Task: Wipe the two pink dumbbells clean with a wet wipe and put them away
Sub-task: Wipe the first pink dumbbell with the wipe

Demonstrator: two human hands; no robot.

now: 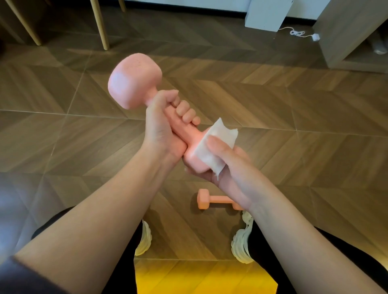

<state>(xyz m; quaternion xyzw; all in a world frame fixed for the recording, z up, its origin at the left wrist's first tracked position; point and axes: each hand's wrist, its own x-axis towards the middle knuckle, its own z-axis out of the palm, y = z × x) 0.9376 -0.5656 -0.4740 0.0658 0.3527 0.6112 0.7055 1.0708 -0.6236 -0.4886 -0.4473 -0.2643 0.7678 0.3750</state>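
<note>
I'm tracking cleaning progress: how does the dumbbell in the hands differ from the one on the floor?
The held dumbbell is raised, its handle gripped by the left hand; the floor dumbbell lies untouched on the floor. The held dumbbell tilts diagonally; the floor dumbbell lies flat. The right hand holds a wet wipe against the held dumbbell's lower head; the floor dumbbell bears none. Both are pink.

A brown wood floor (273, 100) laid in a chevron pattern fills the room, with a pale sheen on its left side. Slim light-wood furniture legs (100, 25) stand at the upper left. By the far white wall (178, 2) sits a white box (266, 14). Beside it, a white cable (297, 33) runs to a plug (316, 37) near a beige cabinet (346, 31). A yellow surface (201, 277) lies at the bottom edge.
</note>
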